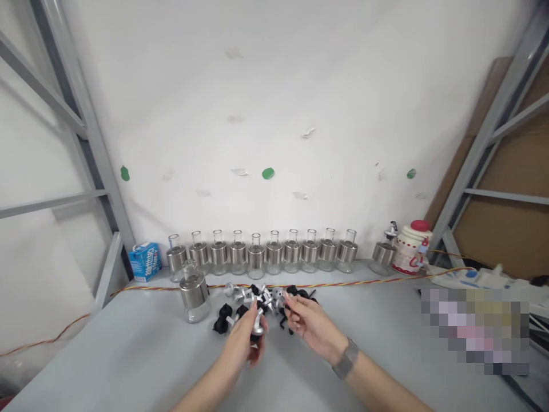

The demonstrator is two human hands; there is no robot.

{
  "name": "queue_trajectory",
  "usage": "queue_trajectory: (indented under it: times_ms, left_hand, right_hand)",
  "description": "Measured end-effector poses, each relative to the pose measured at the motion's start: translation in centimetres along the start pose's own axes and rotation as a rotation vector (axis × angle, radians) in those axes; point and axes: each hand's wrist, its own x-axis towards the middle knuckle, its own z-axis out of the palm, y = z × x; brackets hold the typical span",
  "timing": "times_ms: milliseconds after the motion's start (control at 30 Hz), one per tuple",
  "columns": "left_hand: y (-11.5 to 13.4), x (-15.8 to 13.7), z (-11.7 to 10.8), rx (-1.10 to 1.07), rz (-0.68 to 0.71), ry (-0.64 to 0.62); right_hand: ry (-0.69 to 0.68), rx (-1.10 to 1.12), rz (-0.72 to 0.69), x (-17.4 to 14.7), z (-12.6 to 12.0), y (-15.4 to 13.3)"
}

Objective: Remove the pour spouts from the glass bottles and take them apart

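Observation:
My left hand (244, 339) is closed around a pour spout (258, 327) with a silver top and a dark base. At the edge of a pile of silver and black spout parts (268, 296), my right hand (316, 327) has its fingertips pinched on a small silver part (278, 294), whose exact shape is partly hidden. Black parts (223, 319) lie left of my left hand. Front left of the pile stands a glass bottle (194, 292) with a metal sleeve and an open neck.
Sleeved glass bottles (256, 257) line the wall. One bottle (383, 254) at the right carries a spout, beside a white and red jar (412, 249). A blue carton (144, 262) stands left. A twisted cord (360, 281) crosses the table (141, 355); a power strip (461, 278) lies right.

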Motion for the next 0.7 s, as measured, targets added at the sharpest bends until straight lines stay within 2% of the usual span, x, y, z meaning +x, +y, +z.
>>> queue_trajectory:
  times_ms: [100, 167, 467, 700]
  left_hand:
    - [-0.4, 0.1, 0.3, 0.012, -0.065, -0.123]
    - [-0.6, 0.0, 0.6, 0.029, -0.086, -0.161]
    - [-2.4, 0.9, 1.1, 0.050, -0.034, -0.155]
    - [-2.0, 0.4, 1.1, 0.051, -0.042, -0.201]
  right_hand:
    - [-0.026, -0.110, -0.093, -0.5, 0.9, 0.5]
    - [-0.043, -0.173, -0.124, -0.8, 1.4, 1.0]
    - [-0.111, -0.224, -0.177, -0.7, 1.7, 2.0]
    - [-0.138, -0.229, -0.158, -0.7, 1.6, 2.2]
